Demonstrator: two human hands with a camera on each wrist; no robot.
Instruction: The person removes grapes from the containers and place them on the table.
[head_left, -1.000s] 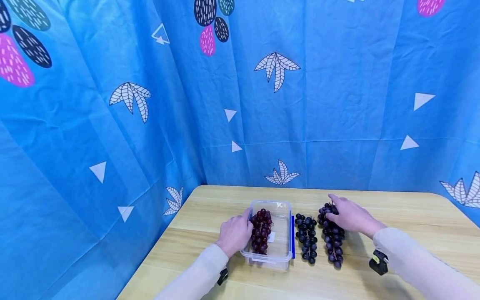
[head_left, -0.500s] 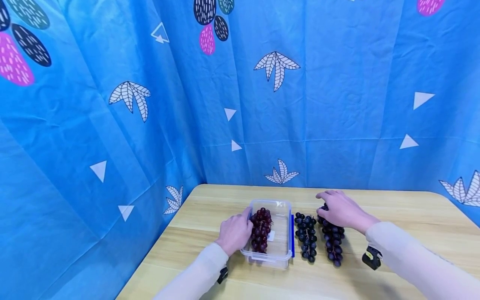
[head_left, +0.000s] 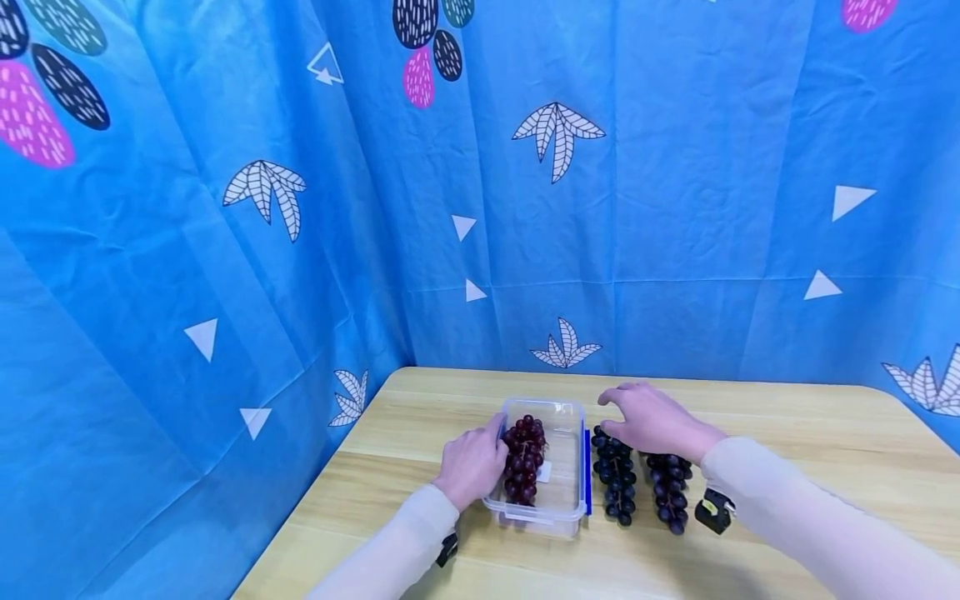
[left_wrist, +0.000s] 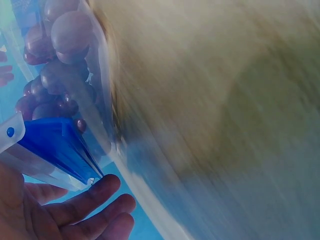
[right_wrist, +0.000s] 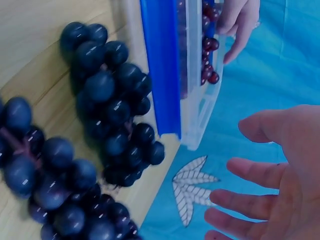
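A clear plastic food container point(head_left: 562, 475) with blue side latches stands on the table, a bunch of red grapes point(head_left: 525, 458) lying in its left half. My left hand point(head_left: 472, 462) grips the container's left wall; in the left wrist view its fingers point(left_wrist: 95, 200) are at the blue latch point(left_wrist: 60, 145). Right of the container lies a bunch of dark grapes point(head_left: 617, 479). Over its far end hovers my right hand point(head_left: 652, 421), fingers spread and holding nothing. Farther right, a second dark bunch of grapes point(head_left: 669, 492) is partly hidden beneath that hand.
The light wooden table point(head_left: 810, 467) reaches back to a blue patterned curtain point(head_left: 675, 208), which also hangs along the left side. Both wrists carry small black devices, such as the one on the right sleeve point(head_left: 714, 510).
My right hand has moved left, from over the rightmost dark bunch to the far end of the middle one. The left hand and the container have stayed in place.
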